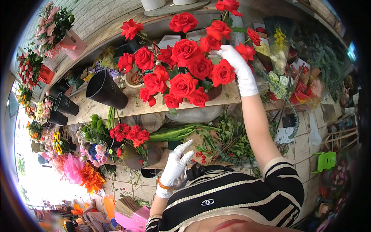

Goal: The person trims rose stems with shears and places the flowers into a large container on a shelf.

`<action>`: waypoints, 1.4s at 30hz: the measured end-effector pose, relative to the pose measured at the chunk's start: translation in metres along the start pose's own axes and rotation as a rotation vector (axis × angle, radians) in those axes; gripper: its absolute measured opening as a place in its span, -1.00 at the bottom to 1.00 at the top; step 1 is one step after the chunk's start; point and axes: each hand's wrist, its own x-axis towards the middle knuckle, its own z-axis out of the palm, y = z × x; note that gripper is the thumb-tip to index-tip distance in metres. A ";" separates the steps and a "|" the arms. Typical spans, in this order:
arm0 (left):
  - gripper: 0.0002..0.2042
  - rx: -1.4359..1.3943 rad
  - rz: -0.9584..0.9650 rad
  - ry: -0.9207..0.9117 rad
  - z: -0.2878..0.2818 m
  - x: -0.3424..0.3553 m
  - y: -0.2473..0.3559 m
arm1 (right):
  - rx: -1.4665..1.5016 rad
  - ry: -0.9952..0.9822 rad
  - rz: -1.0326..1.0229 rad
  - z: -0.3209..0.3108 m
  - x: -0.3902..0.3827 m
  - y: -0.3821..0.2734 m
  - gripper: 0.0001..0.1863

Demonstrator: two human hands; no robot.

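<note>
A large arrangement of open red roses (pixel 185 52) stands on the wooden bench in front of me. My right hand (pixel 234 60), in a white glove, reaches in at its right side. Its stretched fingers touch the blooms beside an upper rose (pixel 210 43); the thumb is hidden. Low in front of my body is my left hand (pixel 176 166), also white-gloved, with an orange band at the wrist. The fingers of that hand are loosely bent and apart, with nothing seen in them. Below the bench, a dark bucket (pixel 133 156) has smaller red roses (pixel 129 133) at its rim.
Black buckets (pixel 106 91) stand along the wooden bench (pixel 147 110) to the left. Cut greenery (pixel 235 139) and long leaves (pixel 177 132) lie on a lower surface. Wrapped bouquets (pixel 280 58) are at the right, near a green stool (pixel 325 161). More flowers (pixel 87 172) fill the left.
</note>
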 end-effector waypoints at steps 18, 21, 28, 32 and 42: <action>-0.65 -0.590 0.055 0.347 0.027 0.043 -0.005 | -0.498 -0.231 0.020 0.130 -0.272 -0.008 -0.73; -0.65 -0.708 0.054 0.392 0.038 0.044 -0.016 | -0.487 -0.241 0.059 0.154 -0.295 0.008 -0.71; -0.64 -0.846 0.004 0.440 0.047 0.034 -0.045 | -0.296 0.191 -0.046 0.141 -0.265 0.026 -0.84; -0.65 -0.868 0.001 0.408 0.045 0.018 -0.056 | -0.357 0.361 -0.274 0.121 -0.187 0.034 -0.79; -0.66 -0.863 0.014 0.546 0.016 -0.001 -0.053 | -0.822 0.701 -0.446 0.126 -0.033 0.072 -0.78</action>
